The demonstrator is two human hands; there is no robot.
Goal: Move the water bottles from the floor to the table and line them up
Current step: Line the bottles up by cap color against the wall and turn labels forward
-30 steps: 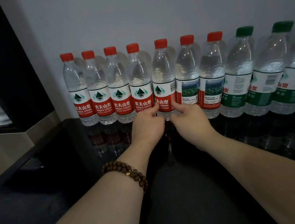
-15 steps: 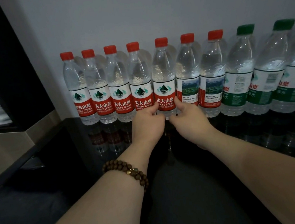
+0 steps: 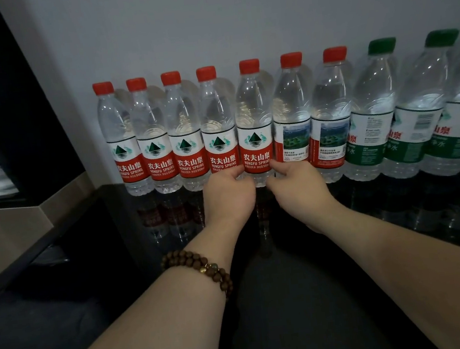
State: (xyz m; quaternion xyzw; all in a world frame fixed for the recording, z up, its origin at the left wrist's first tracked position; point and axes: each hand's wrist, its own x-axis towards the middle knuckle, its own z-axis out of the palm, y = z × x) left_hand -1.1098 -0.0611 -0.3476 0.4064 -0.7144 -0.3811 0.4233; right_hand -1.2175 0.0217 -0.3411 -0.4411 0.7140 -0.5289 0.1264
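Bottle [image 3: 254, 142], red-capped, upright on table [image 3: 384, 208], between both hands | left hand [image 3: 228, 194]: fingers curled round its lower left side | right hand [image 3: 296, 189]: fingers curled round its lower right side

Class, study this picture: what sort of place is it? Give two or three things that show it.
Probably an indoor room, perhaps a home or office: a plain white wall, a glossy black table against it, and water bottles lined up along it.
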